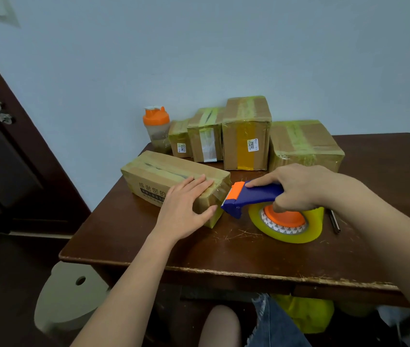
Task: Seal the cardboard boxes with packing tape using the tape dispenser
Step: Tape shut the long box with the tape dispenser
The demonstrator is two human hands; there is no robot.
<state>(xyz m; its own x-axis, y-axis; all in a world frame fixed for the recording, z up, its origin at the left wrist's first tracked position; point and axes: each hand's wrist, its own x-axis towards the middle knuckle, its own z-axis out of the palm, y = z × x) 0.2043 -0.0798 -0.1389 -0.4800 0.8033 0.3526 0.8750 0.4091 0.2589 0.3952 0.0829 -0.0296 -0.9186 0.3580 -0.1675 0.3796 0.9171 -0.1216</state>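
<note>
A long cardboard box [159,175] lies on the dark wooden table [224,249], with tape along its top seam. My left hand [186,209] rests flat on the box's near end, fingers straight, thumb on the end face. My right hand [296,187] grips the blue handle of the tape dispenser [254,196], index finger stretched along its top. The dispenser's orange blade end touches the box's right end. Its yellowish tape roll [286,225] with an orange hub rests on the table.
Several taped cardboard boxes [246,136] stand along the table's back by the wall. A shaker bottle [156,127] with an orange lid stands at the back left. A pen [335,220] lies right of the roll. A dark door [6,146] is at left.
</note>
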